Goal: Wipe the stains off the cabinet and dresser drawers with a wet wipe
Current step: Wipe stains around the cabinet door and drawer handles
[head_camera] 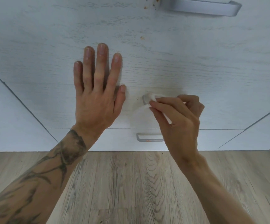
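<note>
Fingers of our right hand pinch the wipe against the middle handle. Our left hand lies flat, fingers straight, on the drawer. We count three handles, with several brown stains below the top handle.

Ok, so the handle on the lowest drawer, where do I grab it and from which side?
Take the lowest handle by the middle of its straight bar, hooking behind it from above. It is a bracket standing off the drawer front, with an open gap behind the bar. The right hand, pinching the wipe, hides its right end.
</note>
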`<control>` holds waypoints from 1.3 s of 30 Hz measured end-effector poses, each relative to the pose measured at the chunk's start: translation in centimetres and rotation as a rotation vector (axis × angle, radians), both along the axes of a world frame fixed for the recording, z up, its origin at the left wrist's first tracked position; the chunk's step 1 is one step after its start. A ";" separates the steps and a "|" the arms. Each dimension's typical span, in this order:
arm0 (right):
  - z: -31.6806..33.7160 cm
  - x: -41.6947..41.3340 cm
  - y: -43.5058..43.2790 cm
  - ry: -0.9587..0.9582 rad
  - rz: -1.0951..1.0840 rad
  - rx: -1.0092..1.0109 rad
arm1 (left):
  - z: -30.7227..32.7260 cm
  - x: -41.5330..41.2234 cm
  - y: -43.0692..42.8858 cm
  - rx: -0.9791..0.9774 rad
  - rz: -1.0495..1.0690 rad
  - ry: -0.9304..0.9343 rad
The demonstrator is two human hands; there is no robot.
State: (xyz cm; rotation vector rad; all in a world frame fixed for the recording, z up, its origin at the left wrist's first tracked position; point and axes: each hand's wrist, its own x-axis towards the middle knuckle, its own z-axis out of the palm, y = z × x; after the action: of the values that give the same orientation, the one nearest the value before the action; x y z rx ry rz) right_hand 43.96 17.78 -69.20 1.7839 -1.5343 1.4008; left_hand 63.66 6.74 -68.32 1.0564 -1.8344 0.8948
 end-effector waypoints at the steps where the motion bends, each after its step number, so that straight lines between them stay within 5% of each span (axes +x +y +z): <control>1: 0.0 -0.6 0.1 0.007 -0.004 0.005 | 0.0 0.0 0.0 -0.002 -0.003 0.001; 12: 1.1 -3.8 1.9 -0.260 -0.052 0.115 | 0.1 0.1 0.3 0.014 -0.008 0.011; 18: 0.9 -4.8 2.4 -0.237 0.039 0.192 | 0.2 0.2 0.3 0.020 0.004 0.013; 29: 0.3 0.7 0.7 -0.132 0.083 0.042 | 0.2 0.3 0.5 0.028 0.005 0.004; 35: 0.8 2.2 -0.4 0.045 0.087 0.096 | 0.5 0.1 0.8 0.043 0.007 0.008; 39: -0.2 -0.5 1.0 -0.193 0.035 0.098 | 0.6 0.2 1.4 0.064 0.006 0.017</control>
State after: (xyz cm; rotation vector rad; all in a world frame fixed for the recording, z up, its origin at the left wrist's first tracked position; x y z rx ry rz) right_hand 43.48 18.78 -69.42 1.7837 -1.7033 1.5801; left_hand 63.84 8.11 -67.68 1.1065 -1.8569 0.8331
